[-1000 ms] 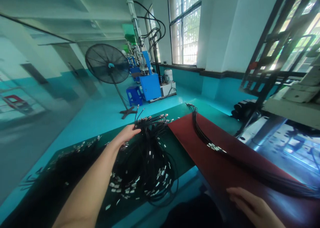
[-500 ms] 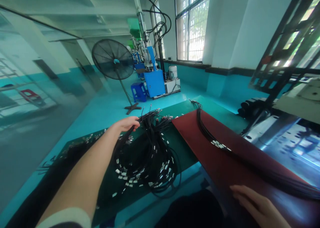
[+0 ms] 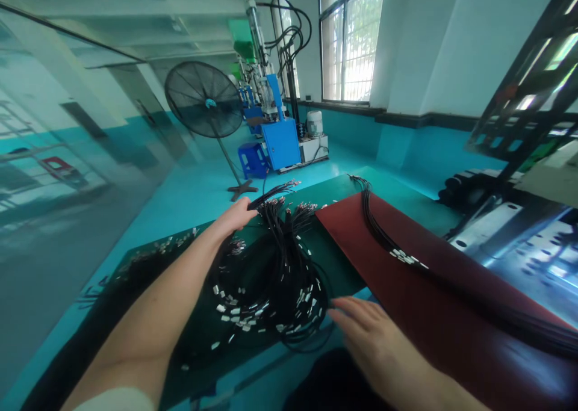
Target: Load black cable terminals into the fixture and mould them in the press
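One bundle of black cables point(image 3: 377, 233) with white tags lies stretched along the red board point(image 3: 343, 230), apparently already separated out. Left of the board, a coiled cable heap point(image 3: 289, 278) sits on the green worktop point(image 3: 198, 324), its many ends fanned out at the far side. The left hand point(image 3: 239, 214), left of the board, is curled firmly round a lifted bundle point(image 3: 273, 195), whose ends point toward the board without lying on it. The right hand point(image 3: 368, 330), at the board's near-left edge, has bent fingers beside the heap; whether they pinch a cable, I cannot tell. Judging by this, handling is only partway: the heap and a dark cable pile point(image 3: 129, 296), farthest left of the board, remain off it.
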### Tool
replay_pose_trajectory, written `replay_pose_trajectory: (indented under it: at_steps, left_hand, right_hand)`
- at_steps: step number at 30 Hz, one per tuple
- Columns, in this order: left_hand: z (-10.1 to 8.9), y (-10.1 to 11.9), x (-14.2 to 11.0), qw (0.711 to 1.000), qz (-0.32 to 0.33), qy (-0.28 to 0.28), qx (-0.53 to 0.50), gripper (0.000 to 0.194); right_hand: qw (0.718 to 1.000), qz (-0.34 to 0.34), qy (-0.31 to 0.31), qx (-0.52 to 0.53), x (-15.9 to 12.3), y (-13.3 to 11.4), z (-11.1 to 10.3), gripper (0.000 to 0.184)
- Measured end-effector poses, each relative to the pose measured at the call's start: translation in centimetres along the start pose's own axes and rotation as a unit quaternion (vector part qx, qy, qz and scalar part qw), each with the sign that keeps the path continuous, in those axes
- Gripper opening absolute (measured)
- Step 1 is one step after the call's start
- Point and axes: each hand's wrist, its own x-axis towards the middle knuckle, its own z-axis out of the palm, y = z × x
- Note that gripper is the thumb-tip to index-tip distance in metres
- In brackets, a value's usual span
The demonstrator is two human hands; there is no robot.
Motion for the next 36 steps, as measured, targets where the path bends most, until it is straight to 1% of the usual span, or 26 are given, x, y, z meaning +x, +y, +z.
replay_pose_trajectory:
  at_steps: [1, 2, 3, 4, 5, 6, 7, 8, 9, 10, 12, 13, 15, 17, 20, 22, 24, 26, 28, 30, 32, 34, 35, 36]
  left_hand:
    - [0.3, 0.2, 0.0, 1.0, 0.002, -0.004, 0.007, 0.017]
    - [0.7, 0.4, 0.0, 1.0, 0.002, -0.012, 0.003, 0.017]
    - [0.9, 0.4, 0.1, 1.0, 0.001, -0.02, -0.007, 0.017]
    - [1.0, 0.3, 0.2, 1.0, 0.0, -0.025, -0.019, 0.016]
    - [0.9, 0.1, 0.3, 0.999, -0.001, -0.028, -0.028, 0.015]
    - [0.6, -0.3, 0.3, 0.999, -0.001, -0.03, -0.033, 0.014]
    - [0.0, -0.7, 0.3, 0.998, -0.002, -0.03, -0.047, 0.013]
    - [-0.7, -1.3, 0.1, 0.997, -0.003, -0.031, -0.075, 0.012]
    - [-1.6, -1.8, -0.2, 0.992, -0.003, -0.03, -0.12, 0.012]
    - [-2.6, -2.4, -0.7, 0.984, 0.002, -0.03, -0.178, 0.014]
    - [-4.7, -3.2, -2.2, 0.95, 0.023, -0.033, -0.31, 0.019]
    - [-5.7, -3.5, -3.1, 0.931, 0.038, -0.036, -0.362, 0.022]
    - [-7.5, -3.5, -5.2, 0.903, 0.071, -0.04, -0.421, 0.022]
    - [-8.9, -3.0, -7.3, 0.886, 0.104, -0.047, -0.45, 0.018]
    - [-10.3, -1.4, -9.9, 0.866, 0.148, -0.054, -0.474, 0.012]
    - [-10.7, -0.3, -10.9, 0.861, 0.165, -0.049, -0.479, 0.01]
    - [-10.9, 0.5, -11.2, 0.86, 0.172, -0.048, -0.478, 0.009]
    - [-10.9, 1.1, -11.0, 0.858, 0.169, -0.059, -0.482, 0.008]
    - [-10.9, 1.4, -10.4, 0.852, 0.165, -0.078, -0.49, 0.007]
    - [-10.8, 1.7, -9.8, 0.848, 0.16, -0.091, -0.498, 0.009]
    - [-10.7, 2.1, -9.4, 0.846, 0.156, -0.092, -0.501, 0.012]
    - [-10.8, 2.7, -9.4, 0.846, 0.152, -0.088, -0.504, 0.014]
    - [-10.9, 3.1, -9.6, 0.845, 0.15, -0.085, -0.507, 0.014]
    - [-11.1, 3.5, -9.9, 0.843, 0.147, -0.081, -0.511, 0.014]
  right_hand:
    - [0.998, -0.064, -0.02, 0.001, 2.8, -1.4, 0.7, 0.038]
    - [0.994, -0.103, -0.023, 0.003, 5.5, -2.3, 1.7, 0.038]
    - [0.991, -0.136, -0.014, 0.002, 7.9, -2.7, 2.8, 0.038]
    - [0.986, -0.167, -0.023, -0.004, 10.0, -2.5, 4.1, 0.039]
    - [0.985, -0.172, -0.019, -0.009, 11.7, -1.7, 5.5, 0.04]
    - [0.991, -0.131, -0.012, -0.014, 13.0, -0.6, 6.9, 0.043]
    - [0.998, -0.063, 0.0, -0.017, 13.8, 0.9, 8.2, 0.045]
    - [1.0, -0.001, -0.003, -0.016, 14.2, 2.5, 9.4, 0.046]
    - [0.999, 0.047, -0.015, -0.006, 14.3, 4.0, 10.3, 0.045]
    - [0.998, 0.062, -0.027, 0.005, 14.2, 5.3, 11.1, 0.044]
    - [0.998, 0.06, -0.025, 0.015, 13.6, 6.9, 11.9, 0.042]
    - [0.998, 0.051, -0.015, 0.013, 13.3, 7.1, 12.1, 0.041]
    - [0.999, 0.037, 0.011, 0.005, 13.2, 6.9, 12.2, 0.039]
    - [0.999, 0.025, 0.036, 0.005, 13.4, 6.1, 12.1, 0.036]
    - [0.995, 0.027, 0.091, 0.027, 13.9, 5.2, 11.7, 0.037]
    - [0.987, 0.067, 0.136, 0.06, 13.9, 5.0, 11.4, 0.038]
    - [0.971, 0.14, 0.163, 0.105, 13.5, 5.2, 11.3, 0.037]
    - [0.957, 0.199, 0.16, 0.14, 12.8, 5.5, 11.2, 0.033]
    - [0.952, 0.213, 0.147, 0.16, 12.0, 5.4, 11.1, 0.028]
    - [0.951, 0.201, 0.144, 0.186, 11.3, 4.6, 10.8, 0.025]
    - [0.951, 0.167, 0.146, 0.215, 10.9, 3.0, 10.1, 0.024]
    - [0.961, 0.093, 0.135, 0.225, 10.9, 0.9, 9.2, 0.028]
    - [0.966, 0.04, 0.122, 0.224, 11.0, -0.2, 8.8, 0.035]
    - [0.97, -0.016, 0.102, 0.222, 11.2, -1.3, 8.5, 0.047]
